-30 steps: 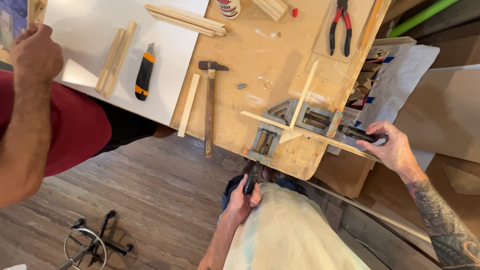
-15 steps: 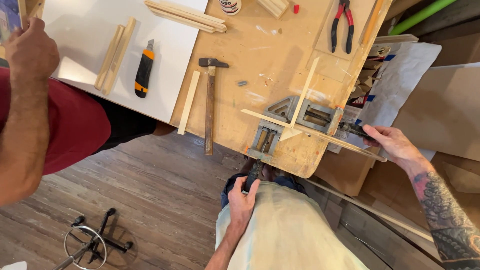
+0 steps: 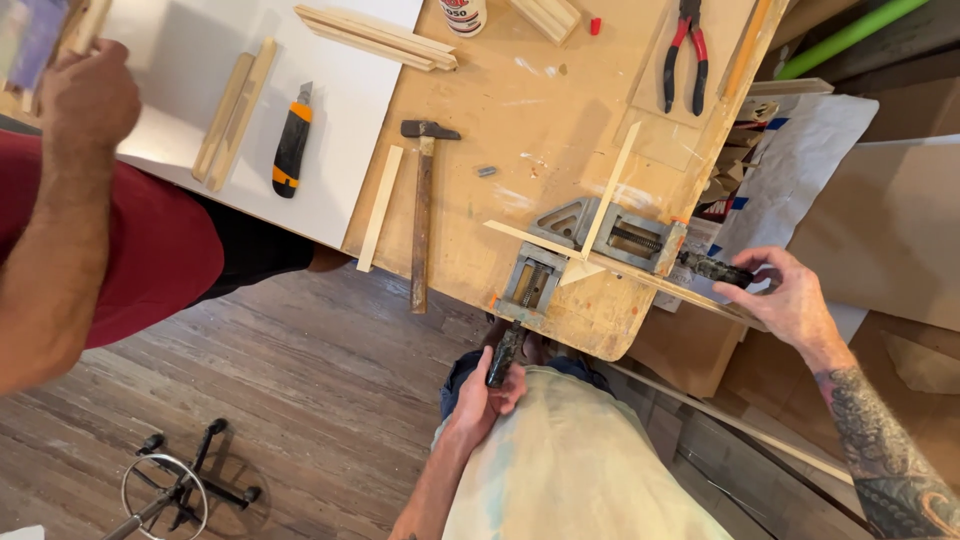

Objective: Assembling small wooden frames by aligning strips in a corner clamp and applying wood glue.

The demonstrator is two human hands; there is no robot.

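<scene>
Head view shows me a corner clamp (image 3: pixel 580 245) bolted at the near edge of the bench (image 3: pixel 500 130), its two vises at a right angle. Each screw handle juts off the bench: one (image 3: pixel 503 352) points down toward my body, the other (image 3: pixel 715 268) runs out to my right. My left hand (image 3: pixel 485 395) is clenched round the near handle; my right hand (image 3: pixel 785 295) has its fingers wrapped about the end of the far one.

Two thin strips (image 3: pixel 610 200) sit in the clamp — one lies along the bench edge, long axis left to right and sloping down to the right, the other stands away from me up the bench, and they meet at the corner.

No open box or tray holds anything I can make out (only a glue bottle (image 3: pixel 465 12) at the top edge).

Since a second ago my right hand has slid a little outward along its handle; my left stays gripped. Another person's hand (image 3: pixel 85 95) at the left has lifted slightly over the white board (image 3: pixel 330 190), where a knife (image 3: pixel 292 150) lies; a hammer (image 3: pixel 422 200) rests nearby.
</scene>
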